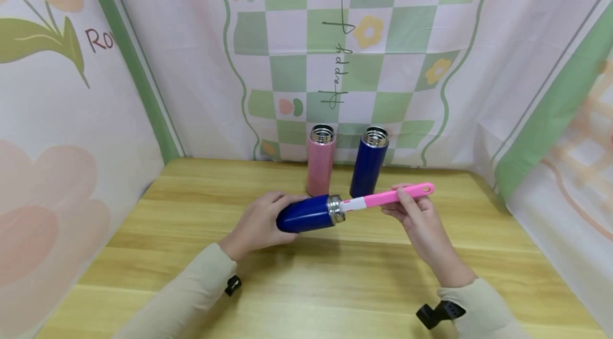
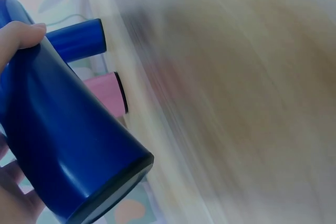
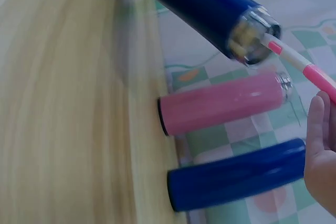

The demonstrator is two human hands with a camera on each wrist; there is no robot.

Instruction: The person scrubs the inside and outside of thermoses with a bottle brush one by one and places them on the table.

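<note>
My left hand [image 1: 265, 224] grips a dark blue bottle [image 1: 306, 215] held nearly level above the table, its steel mouth turned right. In the left wrist view the thumb lies across the bottle's side and its black base faces the camera. A bottle brush with a pink handle [image 1: 397, 195] and white neck runs into that mouth; its head is hidden inside. My right hand [image 1: 423, 224] pinches the handle near its far end. Behind them a pink bottle [image 1: 320, 166] and a second blue bottle [image 1: 369, 163] stand upright, both without lids.
The wooden table [image 1: 306, 296] spreads beneath both hands. Patterned cloth [image 1: 325, 35] hangs right behind the table's back edge, with more cloth [image 1: 72, 179] at the left side and also at the right.
</note>
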